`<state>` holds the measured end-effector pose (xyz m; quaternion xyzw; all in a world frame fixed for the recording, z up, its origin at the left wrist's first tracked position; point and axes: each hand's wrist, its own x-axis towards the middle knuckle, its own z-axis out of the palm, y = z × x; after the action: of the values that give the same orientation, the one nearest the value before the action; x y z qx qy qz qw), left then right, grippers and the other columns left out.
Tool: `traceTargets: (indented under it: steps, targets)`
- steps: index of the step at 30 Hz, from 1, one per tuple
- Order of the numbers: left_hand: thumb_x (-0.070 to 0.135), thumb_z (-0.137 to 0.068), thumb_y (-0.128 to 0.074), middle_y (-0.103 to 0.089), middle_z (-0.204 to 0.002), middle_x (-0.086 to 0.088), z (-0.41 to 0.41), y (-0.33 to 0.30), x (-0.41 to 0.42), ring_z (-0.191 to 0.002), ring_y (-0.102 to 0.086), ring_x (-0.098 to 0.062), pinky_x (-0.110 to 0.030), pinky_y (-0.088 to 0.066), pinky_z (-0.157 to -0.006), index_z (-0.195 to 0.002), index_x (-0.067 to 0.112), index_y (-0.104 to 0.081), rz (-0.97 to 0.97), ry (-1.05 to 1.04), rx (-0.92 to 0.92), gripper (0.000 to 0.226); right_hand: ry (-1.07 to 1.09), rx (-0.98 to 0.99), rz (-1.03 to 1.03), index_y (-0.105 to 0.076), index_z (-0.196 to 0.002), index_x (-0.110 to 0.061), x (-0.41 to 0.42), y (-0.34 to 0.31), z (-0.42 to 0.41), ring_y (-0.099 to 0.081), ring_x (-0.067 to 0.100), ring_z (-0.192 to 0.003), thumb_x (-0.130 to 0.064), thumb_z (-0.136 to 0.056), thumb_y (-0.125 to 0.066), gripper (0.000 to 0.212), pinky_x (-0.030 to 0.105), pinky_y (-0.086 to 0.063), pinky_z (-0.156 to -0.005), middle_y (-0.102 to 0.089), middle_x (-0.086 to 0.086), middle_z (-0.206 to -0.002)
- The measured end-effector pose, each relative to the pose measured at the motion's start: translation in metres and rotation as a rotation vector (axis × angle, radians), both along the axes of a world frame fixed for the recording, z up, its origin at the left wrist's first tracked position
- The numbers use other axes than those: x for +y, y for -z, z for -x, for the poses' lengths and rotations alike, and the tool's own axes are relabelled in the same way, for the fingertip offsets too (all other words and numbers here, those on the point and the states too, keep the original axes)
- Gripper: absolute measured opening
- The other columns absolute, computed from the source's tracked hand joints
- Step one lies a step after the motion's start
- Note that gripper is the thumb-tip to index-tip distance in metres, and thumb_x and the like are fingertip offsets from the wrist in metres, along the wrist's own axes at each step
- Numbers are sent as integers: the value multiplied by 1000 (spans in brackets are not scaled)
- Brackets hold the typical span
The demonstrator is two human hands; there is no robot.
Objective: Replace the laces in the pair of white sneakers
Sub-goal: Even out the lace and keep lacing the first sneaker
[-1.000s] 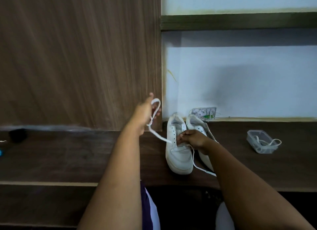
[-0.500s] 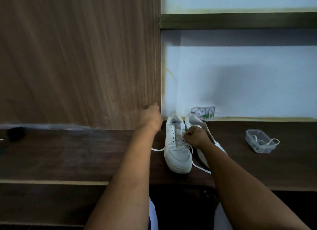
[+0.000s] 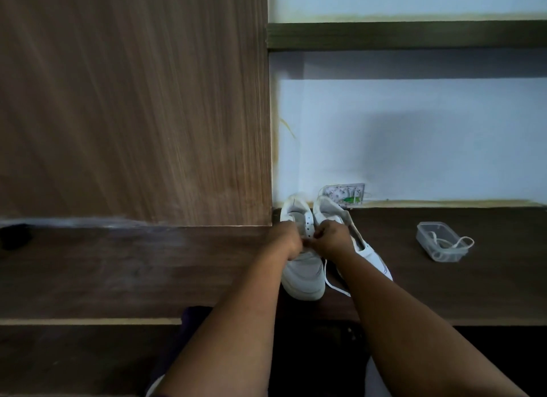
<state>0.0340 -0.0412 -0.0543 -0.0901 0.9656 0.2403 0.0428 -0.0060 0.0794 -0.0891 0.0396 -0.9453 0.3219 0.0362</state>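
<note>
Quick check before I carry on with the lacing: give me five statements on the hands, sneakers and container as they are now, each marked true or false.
1. Both hands, left hand and right hand, meet over the left sneaker. True.
2. The right sneaker lies on the floor. False: it stands on the dark table beside the other.
3. The clear container holds a white lace. True.
4. The container is left of the sneakers. False: it is to their right.
5. A lace end trails between the sneakers. True.
</note>
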Motion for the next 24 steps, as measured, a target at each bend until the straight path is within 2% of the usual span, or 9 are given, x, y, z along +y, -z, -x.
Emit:
traceTargets:
  steps: [3, 5, 7, 10, 13, 16, 21, 24]
  targets:
    - [11, -91, -56, -68, -111, -14, 8, 10, 2, -104, -64, -30, -37, -54, -88, -104, 5, -68, -121, -103, 113, 19, -3, 4, -6, -59, -58, -12, -2, -5, 1, -64, 24, -72, -26, -72, -72, 23, 27, -45, -60, -67, 11, -69]
    - [15, -92, -54, -68, -109, -13, 8, 17, 3, -104, -63, -30, -33, -50, -86, -105, 7, -70, -158, -120, 136, 22, -10, -23, 16, -56, -54, -11, 2, -10, 1, -60, 23, -69, -18, -74, -66, 24, 25, -41, -58, -61, 11, -65]
    - [17, -93, -54, -67, -106, -11, 8, 26, 4, -105, -62, -29, -29, -47, -82, -106, 8, -69, -221, -144, 166, 22, -8, -75, 41, -60, -59, -7, 6, -11, 2, -56, 21, -66, -16, -75, -65, 20, 27, -42, -60, -59, 9, -65]
    - [17, -94, -53, -64, -97, -4, 8, 45, 12, -95, -60, -26, -19, -41, -68, -97, 12, -68, -368, -222, 237, 16, -20, -116, 58, -60, -58, -10, 11, -11, 2, -55, 21, -67, -18, -78, -65, 22, 30, -43, -63, -60, 8, -66]
    - [12, -93, -51, -66, -104, -7, 4, 60, 21, -95, -58, -24, -27, -41, -76, -97, 9, -63, -374, -216, 322, 13, -49, -143, 54, -64, -63, -6, 12, -11, 5, -60, 24, -76, -21, -81, -64, 24, 34, -47, -69, -65, 12, -74]
    - [11, -94, -51, -64, -110, -8, 2, 72, 26, -102, -58, -26, -27, -41, -79, -100, 8, -61, -407, -236, 408, 12, -57, -172, 132, -72, -77, 1, 15, -6, 10, -66, 28, -85, -22, -80, -67, 24, 38, -54, -77, -72, 15, -84]
    - [16, -97, -50, -65, -112, -5, 7, 77, 25, -105, -59, -24, -26, -40, -81, -102, 12, -61, -519, -264, 386, 13, -57, -274, 309, -71, -75, -1, 18, -2, 18, -69, 28, -82, -18, -78, -71, 17, 43, -56, -80, -72, 16, -83]
    - [15, -97, -51, -67, -111, -3, 11, 77, 23, -104, -60, -23, -26, -41, -82, -101, 13, -61, -554, -269, 359, 12, -18, -335, 417, -70, -67, -8, 19, -5, 16, -66, 26, -71, -11, -76, -74, 11, 37, -56, -70, -70, 15, -75]
